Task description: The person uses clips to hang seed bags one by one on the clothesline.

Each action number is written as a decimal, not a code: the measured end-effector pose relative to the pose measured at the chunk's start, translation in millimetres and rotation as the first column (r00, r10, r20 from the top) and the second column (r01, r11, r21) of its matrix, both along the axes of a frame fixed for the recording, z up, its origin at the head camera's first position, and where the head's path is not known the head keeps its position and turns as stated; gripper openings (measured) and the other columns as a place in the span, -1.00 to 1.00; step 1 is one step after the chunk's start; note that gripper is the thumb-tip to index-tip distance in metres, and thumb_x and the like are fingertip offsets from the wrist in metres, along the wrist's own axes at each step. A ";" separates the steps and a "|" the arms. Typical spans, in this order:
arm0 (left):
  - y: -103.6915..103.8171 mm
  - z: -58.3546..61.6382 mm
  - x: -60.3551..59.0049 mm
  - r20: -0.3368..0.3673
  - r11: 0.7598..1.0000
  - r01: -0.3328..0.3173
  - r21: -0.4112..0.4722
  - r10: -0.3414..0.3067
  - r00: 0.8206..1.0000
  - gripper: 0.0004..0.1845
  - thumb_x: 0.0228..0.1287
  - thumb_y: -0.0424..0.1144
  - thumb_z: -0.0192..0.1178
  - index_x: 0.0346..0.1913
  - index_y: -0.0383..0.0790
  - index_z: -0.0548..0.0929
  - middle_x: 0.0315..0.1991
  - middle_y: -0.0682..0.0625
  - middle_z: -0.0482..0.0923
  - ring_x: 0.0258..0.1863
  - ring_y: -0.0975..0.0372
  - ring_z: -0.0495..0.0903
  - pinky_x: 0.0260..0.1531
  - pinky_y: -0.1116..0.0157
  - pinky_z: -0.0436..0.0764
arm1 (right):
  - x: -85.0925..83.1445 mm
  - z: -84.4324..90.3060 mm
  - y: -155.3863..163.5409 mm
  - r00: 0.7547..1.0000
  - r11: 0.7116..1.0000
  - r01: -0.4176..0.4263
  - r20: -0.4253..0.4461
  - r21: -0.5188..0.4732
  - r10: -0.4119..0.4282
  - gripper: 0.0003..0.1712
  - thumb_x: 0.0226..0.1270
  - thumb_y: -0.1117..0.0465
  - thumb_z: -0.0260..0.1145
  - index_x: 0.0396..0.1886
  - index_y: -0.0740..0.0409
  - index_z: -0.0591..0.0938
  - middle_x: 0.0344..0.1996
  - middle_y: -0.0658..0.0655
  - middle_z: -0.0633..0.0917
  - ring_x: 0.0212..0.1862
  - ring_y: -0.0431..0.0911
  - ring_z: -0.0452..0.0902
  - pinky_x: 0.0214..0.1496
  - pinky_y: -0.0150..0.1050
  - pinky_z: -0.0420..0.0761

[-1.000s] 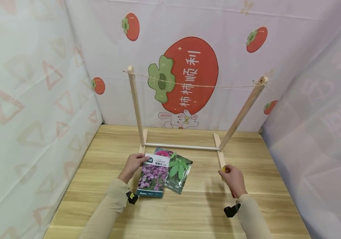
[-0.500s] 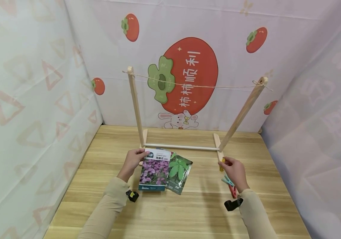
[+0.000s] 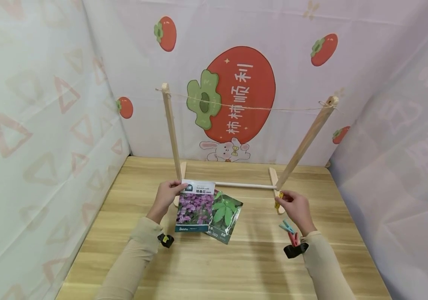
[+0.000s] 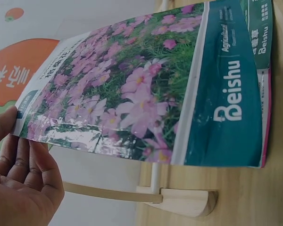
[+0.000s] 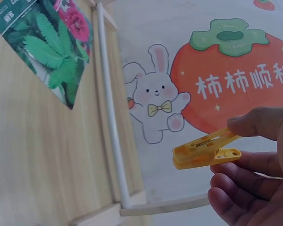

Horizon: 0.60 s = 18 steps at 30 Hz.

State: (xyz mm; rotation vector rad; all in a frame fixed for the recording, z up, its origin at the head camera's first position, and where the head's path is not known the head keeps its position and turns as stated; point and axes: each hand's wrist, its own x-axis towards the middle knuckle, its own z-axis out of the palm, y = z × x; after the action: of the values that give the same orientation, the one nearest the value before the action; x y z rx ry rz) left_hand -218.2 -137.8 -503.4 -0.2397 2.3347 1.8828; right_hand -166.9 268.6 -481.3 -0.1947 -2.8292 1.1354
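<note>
Our left hand (image 3: 166,196) pinches the purple seed pkt (image 3: 195,205) in front of the rack (image 3: 229,184). Right hand (image 3: 296,209) pinches a yellow peg (image 3: 280,199) by the rack's right foot

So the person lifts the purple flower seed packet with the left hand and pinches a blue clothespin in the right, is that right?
Not quite: the clothespin pinched in the right hand is yellow, not blue, as the right wrist view shows plainly. The rest holds: the left hand lifts the purple flower seed packet by its top corner.

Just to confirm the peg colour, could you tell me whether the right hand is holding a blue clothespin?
No, the right hand pinches a yellow clothespin.
</note>
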 end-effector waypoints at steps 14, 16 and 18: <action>-2.1 21.9 -10.0 -0.056 0.999 -0.014 0.034 0.016 0.998 -0.63 0.30 -0.14 0.29 -0.02 -0.39 0.64 -0.22 0.00 0.67 -0.29 0.37 0.59 -0.10 0.30 0.63 | -8.6 20.8 -2.8 0.992 0.998 -0.058 -0.111 0.033 0.061 -0.54 0.32 0.08 0.35 0.01 0.40 0.65 -0.27 0.28 0.71 -0.26 0.00 0.60 -0.28 -0.28 0.54; -1.6 24.9 -11.2 -0.061 0.999 -0.013 0.033 0.015 0.998 -0.63 0.30 -0.14 0.29 -0.01 -0.39 0.64 -0.21 -0.01 0.67 -0.30 0.39 0.58 -0.09 0.29 0.63 | -8.6 24.6 -4.0 0.990 0.998 -0.056 -0.124 0.036 0.060 -0.55 0.32 0.10 0.36 0.00 0.40 0.66 -0.28 0.29 0.71 -0.26 -0.01 0.61 -0.30 -0.32 0.53; -1.2 28.2 -12.2 -0.069 0.999 -0.012 0.033 0.014 0.997 -0.62 0.30 -0.14 0.29 0.00 -0.40 0.63 -0.19 -0.04 0.67 -0.30 0.38 0.58 -0.07 0.27 0.63 | -7.7 30.1 -4.7 0.991 0.998 -0.065 -0.116 0.025 0.068 -0.57 0.32 0.13 0.35 0.01 0.41 0.65 -0.26 0.32 0.71 -0.26 0.01 0.61 -0.30 -0.34 0.53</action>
State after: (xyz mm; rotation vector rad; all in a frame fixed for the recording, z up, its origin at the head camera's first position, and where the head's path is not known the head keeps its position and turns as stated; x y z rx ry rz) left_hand -230.5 -139.0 -475.1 -0.1892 2.3503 1.9639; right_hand -174.6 264.0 -451.2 -0.0306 -2.7620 1.0900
